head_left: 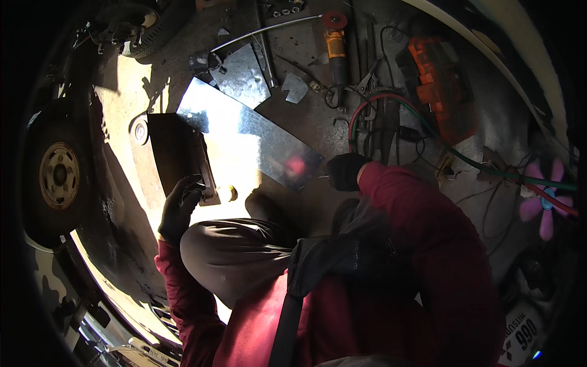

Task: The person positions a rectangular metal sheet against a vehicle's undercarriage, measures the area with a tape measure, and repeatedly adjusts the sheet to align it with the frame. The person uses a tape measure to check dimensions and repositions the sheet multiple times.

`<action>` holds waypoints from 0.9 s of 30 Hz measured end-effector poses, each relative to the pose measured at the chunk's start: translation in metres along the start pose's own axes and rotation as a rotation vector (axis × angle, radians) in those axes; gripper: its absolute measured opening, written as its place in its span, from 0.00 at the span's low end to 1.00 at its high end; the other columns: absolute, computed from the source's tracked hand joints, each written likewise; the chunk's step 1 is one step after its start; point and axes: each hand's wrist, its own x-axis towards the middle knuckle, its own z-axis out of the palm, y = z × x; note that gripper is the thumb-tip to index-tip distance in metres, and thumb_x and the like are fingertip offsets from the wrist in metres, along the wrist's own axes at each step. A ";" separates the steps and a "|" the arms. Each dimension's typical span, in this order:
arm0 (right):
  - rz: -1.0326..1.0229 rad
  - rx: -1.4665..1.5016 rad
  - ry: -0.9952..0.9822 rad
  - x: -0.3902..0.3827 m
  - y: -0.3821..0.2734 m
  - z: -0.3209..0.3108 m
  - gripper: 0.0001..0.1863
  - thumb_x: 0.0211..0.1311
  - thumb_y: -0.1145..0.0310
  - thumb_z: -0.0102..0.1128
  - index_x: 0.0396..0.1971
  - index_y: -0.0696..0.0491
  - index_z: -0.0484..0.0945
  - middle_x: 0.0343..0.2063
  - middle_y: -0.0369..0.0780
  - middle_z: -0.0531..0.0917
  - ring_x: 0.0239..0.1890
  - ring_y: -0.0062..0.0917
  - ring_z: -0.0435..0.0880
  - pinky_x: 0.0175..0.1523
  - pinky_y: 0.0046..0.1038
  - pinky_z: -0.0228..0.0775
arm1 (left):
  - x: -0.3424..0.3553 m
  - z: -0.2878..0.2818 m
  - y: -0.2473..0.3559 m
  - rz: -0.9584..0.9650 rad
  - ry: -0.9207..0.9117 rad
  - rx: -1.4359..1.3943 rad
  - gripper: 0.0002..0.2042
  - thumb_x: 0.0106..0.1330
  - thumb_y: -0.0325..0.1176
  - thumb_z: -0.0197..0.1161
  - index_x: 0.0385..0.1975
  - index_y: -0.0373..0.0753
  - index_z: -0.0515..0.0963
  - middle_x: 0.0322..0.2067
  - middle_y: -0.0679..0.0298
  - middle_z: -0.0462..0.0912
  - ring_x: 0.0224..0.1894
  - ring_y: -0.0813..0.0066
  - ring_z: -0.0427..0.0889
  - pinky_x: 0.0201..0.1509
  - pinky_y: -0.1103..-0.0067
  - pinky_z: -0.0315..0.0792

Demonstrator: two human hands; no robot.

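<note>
My gloved left hand (181, 208) has bent fingers closed on the near edge of a dark, box-like metal piece (171, 153) lying on a lighter plate in sunlight. My gloved right hand (345, 171) is closed by the right end of a long, shiny metal sheet (275, 147). A thin light item juts from that fist, too small to name. A small yellowish round object (228, 193) is beside the dark piece. Red and green hoses (391, 96) arch just beyond my right hand.
A wheel (59, 175) stands at the left. Farther off lie sheet offcuts (240, 73), a long bar, an angle grinder (336, 52), pliers (367, 85) and an orange-black case (440, 92). A pink-bladed fan (546, 199), cords and vehicle bodywork (520, 61) are at the right.
</note>
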 end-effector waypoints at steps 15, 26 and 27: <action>0.066 0.179 -0.100 0.025 0.015 -0.043 0.21 0.64 0.60 0.57 0.51 0.54 0.88 0.44 0.55 0.90 0.50 0.49 0.90 0.59 0.47 0.79 | -0.028 0.145 0.155 0.525 -0.510 0.326 0.43 0.56 0.48 0.81 0.71 0.37 0.74 0.56 0.49 0.83 0.55 0.47 0.84 0.61 0.59 0.79; 0.049 0.171 -0.075 0.014 -0.002 -0.042 0.21 0.67 0.58 0.56 0.50 0.54 0.88 0.44 0.54 0.90 0.48 0.50 0.90 0.56 0.47 0.80 | -0.027 0.154 0.141 0.609 -0.542 0.483 0.41 0.61 0.52 0.76 0.71 0.35 0.73 0.62 0.46 0.80 0.61 0.47 0.83 0.66 0.57 0.78; 0.050 0.165 -0.092 0.013 -0.002 -0.039 0.21 0.67 0.58 0.56 0.51 0.54 0.88 0.44 0.54 0.90 0.49 0.50 0.90 0.57 0.47 0.80 | -0.026 0.153 0.140 0.625 -0.554 0.495 0.41 0.61 0.52 0.75 0.71 0.35 0.73 0.62 0.46 0.80 0.61 0.47 0.84 0.66 0.57 0.79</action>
